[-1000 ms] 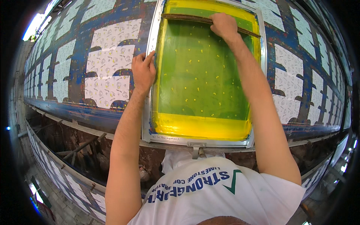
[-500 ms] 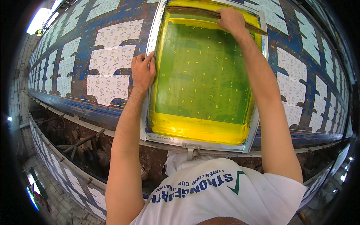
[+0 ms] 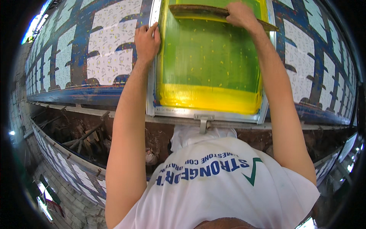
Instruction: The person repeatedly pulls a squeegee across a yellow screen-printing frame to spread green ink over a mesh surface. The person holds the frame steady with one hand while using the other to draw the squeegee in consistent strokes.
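The right grip (image 3: 241,16) is closed firmly around the brown squeegee (image 3: 200,12), right of its middle, with the knuckles up. The squeegee lies across the far part of the green mesh (image 3: 209,57), slanting so that its right end sits nearer the person and overlaps the right rail. The left grip (image 3: 147,42) rests at the left rail of the metal frame (image 3: 151,82), thumb against the rail and fingers loosely bent beside it; I cannot tell whether it clasps anything. Small yellow specks dot the mesh, and a broad band of yellow paint (image 3: 209,98) lies along its near end. A metal bracket (image 3: 204,118) is fixed to the middle of the frame's near rail. The frame lies on a blue-stained tabletop (image 3: 78,95), with white printed sheets (image 3: 111,65) in rows on both sides of it. Nearer, the person's white shirt (image 3: 228,191) fills the lower middle. A strip of brown rubble (image 3: 89,137) separates the tabletop from a 2nd table at lower left, with brick paving (image 3: 72,191) beyond
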Demonstrator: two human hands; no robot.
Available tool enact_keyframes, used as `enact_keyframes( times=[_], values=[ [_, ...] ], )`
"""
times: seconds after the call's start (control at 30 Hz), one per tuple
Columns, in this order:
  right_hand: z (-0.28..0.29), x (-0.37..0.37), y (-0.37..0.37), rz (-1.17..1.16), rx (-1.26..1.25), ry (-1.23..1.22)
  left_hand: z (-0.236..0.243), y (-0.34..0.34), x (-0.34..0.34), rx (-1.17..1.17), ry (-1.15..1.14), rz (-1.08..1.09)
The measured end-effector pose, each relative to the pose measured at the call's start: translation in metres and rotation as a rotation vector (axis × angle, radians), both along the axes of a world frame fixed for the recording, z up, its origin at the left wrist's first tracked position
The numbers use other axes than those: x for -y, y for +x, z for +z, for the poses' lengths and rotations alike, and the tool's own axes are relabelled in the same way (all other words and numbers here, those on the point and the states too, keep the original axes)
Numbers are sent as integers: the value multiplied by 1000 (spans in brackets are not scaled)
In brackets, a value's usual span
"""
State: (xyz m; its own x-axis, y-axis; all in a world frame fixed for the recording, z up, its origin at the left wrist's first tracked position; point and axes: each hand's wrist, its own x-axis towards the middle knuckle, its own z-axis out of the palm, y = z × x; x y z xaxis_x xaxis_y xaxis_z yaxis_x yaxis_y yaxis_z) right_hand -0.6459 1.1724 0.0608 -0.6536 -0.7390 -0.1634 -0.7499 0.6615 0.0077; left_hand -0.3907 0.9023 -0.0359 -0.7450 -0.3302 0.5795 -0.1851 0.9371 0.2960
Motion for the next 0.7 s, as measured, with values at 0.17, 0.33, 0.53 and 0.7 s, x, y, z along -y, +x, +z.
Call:
enact_keyframes(
  times=[0.17,0.33,0.53,0.7],
  values=[
    [2,-53,140,-4,93,-43,-9,-1,5,-14,-26,-1],
    [-2,-101,268,-37,137,-104,-19,-1,9,-1,-61,2],
    [-11,-120,337,-111,40,-278,-24,-1,11,44,-32,27],
    [-5,-122,318,-107,108,-187,-24,-2,12,87,-50,-4]
  ],
)
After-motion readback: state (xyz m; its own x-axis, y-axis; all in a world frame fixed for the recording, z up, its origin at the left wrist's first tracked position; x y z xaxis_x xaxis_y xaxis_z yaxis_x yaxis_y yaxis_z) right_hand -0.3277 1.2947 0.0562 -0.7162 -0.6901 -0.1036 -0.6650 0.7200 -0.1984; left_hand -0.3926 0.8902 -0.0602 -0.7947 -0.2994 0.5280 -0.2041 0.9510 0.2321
